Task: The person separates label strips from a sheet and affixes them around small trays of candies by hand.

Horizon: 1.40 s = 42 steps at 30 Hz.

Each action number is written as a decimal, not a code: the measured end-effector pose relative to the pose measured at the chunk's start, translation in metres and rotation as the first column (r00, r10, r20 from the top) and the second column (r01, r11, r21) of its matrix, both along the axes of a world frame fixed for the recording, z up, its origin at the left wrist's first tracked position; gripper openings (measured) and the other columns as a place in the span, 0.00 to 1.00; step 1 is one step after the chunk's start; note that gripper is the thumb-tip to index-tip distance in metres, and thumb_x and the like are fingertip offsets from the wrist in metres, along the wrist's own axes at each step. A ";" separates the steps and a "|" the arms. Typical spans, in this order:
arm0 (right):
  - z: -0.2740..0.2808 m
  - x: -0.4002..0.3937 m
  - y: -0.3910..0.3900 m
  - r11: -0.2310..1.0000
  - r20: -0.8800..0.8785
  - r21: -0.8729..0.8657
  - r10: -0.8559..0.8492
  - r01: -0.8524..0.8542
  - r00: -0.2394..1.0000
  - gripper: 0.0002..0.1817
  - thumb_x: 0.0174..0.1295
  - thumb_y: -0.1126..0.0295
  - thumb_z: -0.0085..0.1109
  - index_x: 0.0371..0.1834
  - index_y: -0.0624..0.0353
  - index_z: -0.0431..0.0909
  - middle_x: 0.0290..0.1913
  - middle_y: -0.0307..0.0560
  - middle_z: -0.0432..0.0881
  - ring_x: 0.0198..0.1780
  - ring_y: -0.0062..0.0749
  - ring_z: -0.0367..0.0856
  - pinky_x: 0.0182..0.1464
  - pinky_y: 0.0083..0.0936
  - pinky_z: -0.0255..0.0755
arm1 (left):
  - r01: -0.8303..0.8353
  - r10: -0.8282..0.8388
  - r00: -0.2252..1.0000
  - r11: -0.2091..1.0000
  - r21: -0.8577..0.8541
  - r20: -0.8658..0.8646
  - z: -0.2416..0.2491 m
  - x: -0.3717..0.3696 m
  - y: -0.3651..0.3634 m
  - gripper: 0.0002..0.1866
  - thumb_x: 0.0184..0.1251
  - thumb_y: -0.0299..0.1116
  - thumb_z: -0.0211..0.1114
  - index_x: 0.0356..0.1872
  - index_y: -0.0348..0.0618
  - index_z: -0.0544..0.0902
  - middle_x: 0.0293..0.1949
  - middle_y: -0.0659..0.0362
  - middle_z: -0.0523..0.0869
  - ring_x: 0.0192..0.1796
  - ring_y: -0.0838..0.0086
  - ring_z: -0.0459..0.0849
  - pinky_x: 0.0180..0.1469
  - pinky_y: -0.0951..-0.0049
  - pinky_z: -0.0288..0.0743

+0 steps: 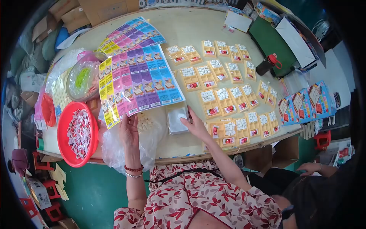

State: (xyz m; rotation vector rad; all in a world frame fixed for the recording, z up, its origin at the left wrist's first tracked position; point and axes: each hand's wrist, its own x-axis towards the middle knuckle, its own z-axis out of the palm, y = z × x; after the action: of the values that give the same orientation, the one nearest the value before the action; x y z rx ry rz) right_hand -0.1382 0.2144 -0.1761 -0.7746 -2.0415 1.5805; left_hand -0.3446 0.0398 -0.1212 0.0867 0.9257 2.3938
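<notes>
My left hand (129, 131) is at the lower edge of a large glossy sheet of printed labels (141, 78), in yellow, pink, purple and blue bands, and grips it there. The sheet tilts up above the table. Just right of it, my right hand (196, 126) lies along the right edge of a clear plastic stack (177, 120), thumb on top and fingers at its side. More label sheets (133, 34) lie behind. A clear bag with small pale pieces (145, 122) sits under my left hand.
Several yellow trays (207, 97) with white pieces and strawberry packets cover the right side. A red basin (78, 133) of small packets stands left, beside a bowl (85, 78). A dark bottle (267, 65) and blue boxes (305, 103) stand right. Another person's hand (309, 168) shows lower right.
</notes>
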 end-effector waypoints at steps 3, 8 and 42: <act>-0.001 -0.015 0.008 0.999 0.016 -0.004 0.033 -0.033 0.999 0.39 0.62 0.58 0.57 0.70 0.64 0.49 0.65 0.57 0.64 0.63 0.40 0.67 0.58 0.29 0.66 | -0.041 0.042 0.998 0.999 0.010 -0.054 0.010 0.004 -0.005 0.14 0.67 0.28 0.56 0.52 0.38 0.71 0.47 0.54 0.80 0.49 0.67 0.81 0.49 0.68 0.81; 0.011 -0.014 0.004 0.934 -0.068 0.295 -0.190 0.201 0.979 0.33 0.59 0.64 0.60 0.66 0.59 0.59 0.59 0.55 0.71 0.57 0.41 0.72 0.52 0.30 0.69 | -0.110 0.107 0.993 0.992 -0.057 -0.047 0.022 0.020 0.003 0.24 0.64 0.27 0.59 0.61 0.42 0.63 0.53 0.54 0.75 0.50 0.66 0.80 0.48 0.66 0.81; 0.074 -0.091 -0.015 0.221 0.107 0.963 0.206 -0.153 0.973 0.18 0.55 0.69 0.54 0.51 0.53 0.75 0.54 0.44 0.75 0.60 0.36 0.69 0.65 0.51 0.53 | 0.036 -0.044 0.999 0.975 -0.217 -0.030 0.011 0.065 0.013 0.14 0.65 0.33 0.60 0.49 0.39 0.72 0.44 0.57 0.80 0.42 0.73 0.81 0.45 0.74 0.76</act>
State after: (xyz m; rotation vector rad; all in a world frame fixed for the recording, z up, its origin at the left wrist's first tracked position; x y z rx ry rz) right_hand -0.2295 0.1991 -0.1020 0.0369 -2.5413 0.0664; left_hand -0.2799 0.0531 -0.1101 0.0633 1.1841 2.2454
